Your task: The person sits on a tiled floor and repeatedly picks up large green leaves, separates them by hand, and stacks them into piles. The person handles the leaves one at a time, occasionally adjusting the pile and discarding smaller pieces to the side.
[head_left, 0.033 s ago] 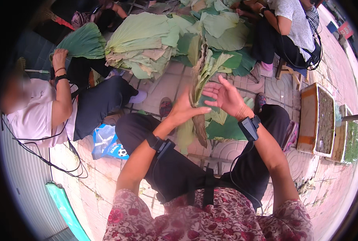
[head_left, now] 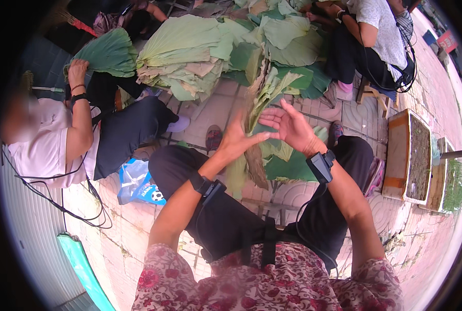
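Note:
My left hand [head_left: 236, 140] is wrapped round a bundle of folded, partly dried lotus leaves [head_left: 262, 103], its thumb across the near side. The bundle stands lengthwise before me, pale green above and brown and withered at its lower end. My right hand [head_left: 289, 127] is just right of the bundle, palm turned toward it, fingers apart and holding nothing. Whether its fingertips touch the leaves I cannot tell. More green leaves [head_left: 290, 167] lie beneath my hands, between my knees.
A thick stack of large leaves [head_left: 182, 49] lies ahead, with more spread leaves [head_left: 290, 39] beyond. At left, a co-worker's hand [head_left: 77, 70] holds a dark green leaf [head_left: 109, 52]. Another person sits at far right. Planter boxes [head_left: 401, 155] stand right; a blue bag [head_left: 139, 181] sits left.
My left thumb and the bundle have shifted very slightly. Otherwise the hands and surroundings look the same.

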A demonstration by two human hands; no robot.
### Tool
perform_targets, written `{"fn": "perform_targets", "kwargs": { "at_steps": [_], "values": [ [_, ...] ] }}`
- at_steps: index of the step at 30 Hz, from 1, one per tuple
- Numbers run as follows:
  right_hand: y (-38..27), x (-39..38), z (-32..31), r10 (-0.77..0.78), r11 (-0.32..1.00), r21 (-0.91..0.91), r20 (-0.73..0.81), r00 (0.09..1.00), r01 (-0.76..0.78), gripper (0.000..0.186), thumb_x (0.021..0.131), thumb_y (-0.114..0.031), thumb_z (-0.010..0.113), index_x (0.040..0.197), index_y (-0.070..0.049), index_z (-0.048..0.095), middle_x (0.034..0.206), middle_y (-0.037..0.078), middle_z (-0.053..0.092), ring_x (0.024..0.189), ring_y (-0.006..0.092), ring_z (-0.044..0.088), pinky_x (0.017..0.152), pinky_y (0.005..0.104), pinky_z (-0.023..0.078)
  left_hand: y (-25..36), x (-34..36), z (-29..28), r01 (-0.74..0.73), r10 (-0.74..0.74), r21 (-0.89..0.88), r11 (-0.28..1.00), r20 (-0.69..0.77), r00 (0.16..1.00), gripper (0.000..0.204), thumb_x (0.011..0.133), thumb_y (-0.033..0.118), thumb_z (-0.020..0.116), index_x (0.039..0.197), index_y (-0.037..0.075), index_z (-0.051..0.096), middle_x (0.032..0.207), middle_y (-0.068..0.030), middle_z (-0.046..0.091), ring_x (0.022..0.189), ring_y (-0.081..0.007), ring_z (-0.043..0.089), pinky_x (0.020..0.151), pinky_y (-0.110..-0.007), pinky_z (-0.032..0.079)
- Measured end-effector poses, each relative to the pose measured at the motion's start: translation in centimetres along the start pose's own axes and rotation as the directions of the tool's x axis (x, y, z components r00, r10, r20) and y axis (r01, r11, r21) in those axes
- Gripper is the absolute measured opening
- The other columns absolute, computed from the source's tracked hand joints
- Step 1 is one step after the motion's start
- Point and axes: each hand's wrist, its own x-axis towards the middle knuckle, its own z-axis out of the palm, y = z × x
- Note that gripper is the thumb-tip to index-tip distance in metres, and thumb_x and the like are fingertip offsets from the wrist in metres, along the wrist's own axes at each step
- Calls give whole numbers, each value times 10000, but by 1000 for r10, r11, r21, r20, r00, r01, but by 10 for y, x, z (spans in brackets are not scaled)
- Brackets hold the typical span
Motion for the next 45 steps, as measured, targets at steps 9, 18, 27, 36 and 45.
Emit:
{"fn": "perform_targets", "kwargs": {
  "at_steps": [9,18,27,36,45],
  "values": [
    [44,34,-11,130,982,-115,-143,981,-147,571,1010,-523,481,1232,-11,601,1193,113,648,1122,237,614,963,401,470,-58,-5,-7,303,-246,84,949,-402,882,467,865,197,740,1280,25,614,1117,-141,698,1029,-237,646,924,-339,483],
    [81,47,-145,182,909,-248,-488,854,-335,361,1003,-373,556,1082,-31,642,1045,71,675,925,208,652,804,353,531,-63,-28,-47,260,-312,-173,950,-480,820,499,876,232,739,1281,-17,588,1146,-163,679,1056,-254,633,944,-353,468],
    [169,44,-297,-315,441,-765,-622,716,-470,300,812,-304,721,888,-15,691,787,157,666,712,314,660,623,409,535,-32,-31,-54,206,-465,-516,832,-444,766,397,925,136,714,1271,-15,588,1118,-51,676,1017,-129,611,919,-273,470],
    [215,70,-238,-465,292,-607,-766,445,-740,693,729,-327,820,1192,18,437,1211,250,539,1110,438,581,925,483,514,-20,-16,-45,308,-547,-556,772,-335,767,371,920,99,711,1250,-18,588,1136,-60,671,1022,-126,617,920,-275,476],
    [230,69,-217,-545,92,-741,-597,589,-666,741,726,-300,818,1259,42,434,1156,233,625,1095,376,613,844,472,532,-27,-11,-42,335,-516,-493,803,-293,805,364,918,110,711,1237,-9,584,1108,-39,666,981,-103,587,877,-260,468]
  ]
}}
